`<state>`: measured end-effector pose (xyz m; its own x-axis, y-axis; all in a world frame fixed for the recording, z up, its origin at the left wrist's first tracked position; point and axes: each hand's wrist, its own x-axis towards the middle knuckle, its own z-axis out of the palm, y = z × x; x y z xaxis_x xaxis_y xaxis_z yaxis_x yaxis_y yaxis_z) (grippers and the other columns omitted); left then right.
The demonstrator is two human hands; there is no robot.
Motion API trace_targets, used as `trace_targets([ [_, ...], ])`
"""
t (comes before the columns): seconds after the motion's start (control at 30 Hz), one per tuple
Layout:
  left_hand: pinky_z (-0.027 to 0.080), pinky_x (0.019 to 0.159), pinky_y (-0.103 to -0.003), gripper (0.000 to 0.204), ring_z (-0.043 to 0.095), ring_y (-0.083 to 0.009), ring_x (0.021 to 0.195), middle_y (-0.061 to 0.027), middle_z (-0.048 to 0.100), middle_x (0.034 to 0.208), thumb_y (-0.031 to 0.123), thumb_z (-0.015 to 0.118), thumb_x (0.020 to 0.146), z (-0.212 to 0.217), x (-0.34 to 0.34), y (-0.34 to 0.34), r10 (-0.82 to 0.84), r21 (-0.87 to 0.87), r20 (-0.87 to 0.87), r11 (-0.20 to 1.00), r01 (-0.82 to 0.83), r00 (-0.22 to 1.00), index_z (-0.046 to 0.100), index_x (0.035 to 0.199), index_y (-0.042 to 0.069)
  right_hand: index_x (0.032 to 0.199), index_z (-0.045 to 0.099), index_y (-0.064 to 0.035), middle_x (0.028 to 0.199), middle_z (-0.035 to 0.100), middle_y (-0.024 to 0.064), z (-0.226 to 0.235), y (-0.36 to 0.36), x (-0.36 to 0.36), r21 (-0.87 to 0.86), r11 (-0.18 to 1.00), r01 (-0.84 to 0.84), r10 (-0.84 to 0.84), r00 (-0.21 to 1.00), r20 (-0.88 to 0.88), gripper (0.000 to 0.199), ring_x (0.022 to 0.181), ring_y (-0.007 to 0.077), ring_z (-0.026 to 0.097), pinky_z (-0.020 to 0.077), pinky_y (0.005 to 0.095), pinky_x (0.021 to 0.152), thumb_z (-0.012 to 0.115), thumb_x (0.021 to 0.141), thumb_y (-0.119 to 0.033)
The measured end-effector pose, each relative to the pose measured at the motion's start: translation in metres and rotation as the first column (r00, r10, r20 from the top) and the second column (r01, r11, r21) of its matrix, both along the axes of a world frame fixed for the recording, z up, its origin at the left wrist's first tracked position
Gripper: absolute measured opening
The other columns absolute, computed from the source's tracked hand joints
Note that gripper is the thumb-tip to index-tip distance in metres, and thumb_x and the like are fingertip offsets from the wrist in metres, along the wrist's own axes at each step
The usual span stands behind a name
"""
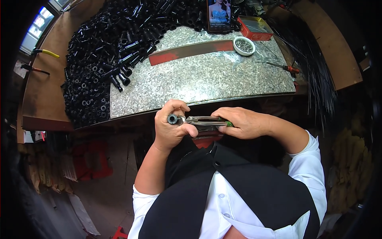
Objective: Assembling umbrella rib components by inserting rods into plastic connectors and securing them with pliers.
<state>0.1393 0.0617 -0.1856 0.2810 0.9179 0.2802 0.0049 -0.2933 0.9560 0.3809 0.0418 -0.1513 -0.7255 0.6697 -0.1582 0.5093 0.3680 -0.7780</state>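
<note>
In front of my chest, just off the table's near edge, my left hand (164, 131) is closed around a dark tubular part (172, 119) whose round, hollow end faces up. From the right, my right hand (246, 122) grips metal pliers (199, 118) with green on the handles. The jaws of the pliers meet the tubular part beside my left thumb and forefinger. Exactly what the jaws bite on is too small to tell. Most of the tube is hidden by my left fingers.
A big heap of black tubular parts (119, 36) covers the table's left and back. On the speckled tabletop (191, 79) lie a curved strip (191, 51), a white bowl of small metal bits (243, 46), a red box (255, 28), a phone (219, 16), a red-handled tool (292, 69) and black rods (318, 75).
</note>
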Motion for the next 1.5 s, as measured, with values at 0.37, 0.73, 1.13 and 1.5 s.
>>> trace_targets([
  [0.37,0.024,0.048,-0.019,0.06,0.03,-0.0015,0.053,0.0086,0.035,0.056,0.042,0.085,0.061,-0.011,0.007,0.001,0.069,0.068,0.119,0.995,-0.077,0.99,0.054,0.093,0.003,0.09,0.052,-0.0038,0.077,0.061,0.0165,-0.017,0.003,-0.003,0.271,0.946,0.178,-0.21,0.973,0.095,0.023,0.074,0.0383,0.061,0.048,0.0447,0.063,0.065,0.085,-0.022],
  [0.73,0.023,0.047,-0.018,0.07,0.032,-0.0009,0.05,0.0071,0.037,0.054,0.045,0.082,0.067,-0.004,0.003,-0.008,0.075,-0.055,0.26,0.996,-0.063,0.963,0.047,0.108,-0.001,0.093,0.057,-0.006,0.084,0.062,0.0175,0.016,0.08,0.078,0.683,0.576,0.449,-0.66,0.749,0.064,0.012,0.08,0.0384,0.061,0.0475,0.0434,0.066,0.062,0.083,-0.013],
  [1.13,0.028,0.047,-0.018,0.073,0.038,-0.003,0.048,0.0054,0.041,0.053,0.042,0.08,0.072,0.011,0.0,-0.009,0.091,-0.026,0.319,0.996,-0.087,0.943,0.04,0.115,-0.001,0.097,0.064,-0.0055,0.09,0.067,0.0188,0.029,0.149,0.091,0.614,0.732,0.295,-0.651,0.568,0.503,0.02,0.087,0.0368,0.064,0.0496,0.047,0.077,0.062,0.084,-0.021],
  [1.5,0.027,0.047,-0.018,0.072,0.037,-0.0026,0.048,0.0055,0.04,0.053,0.039,0.082,0.072,0.012,0.001,-0.01,0.09,-0.029,0.31,0.996,-0.085,0.947,0.04,0.115,-0.001,0.096,0.063,-0.0035,0.093,0.066,0.0198,0.026,0.149,0.09,0.629,0.706,0.326,-0.675,0.58,0.457,0.021,0.089,0.0365,0.064,0.05,0.0456,0.078,0.059,0.082,-0.019],
])
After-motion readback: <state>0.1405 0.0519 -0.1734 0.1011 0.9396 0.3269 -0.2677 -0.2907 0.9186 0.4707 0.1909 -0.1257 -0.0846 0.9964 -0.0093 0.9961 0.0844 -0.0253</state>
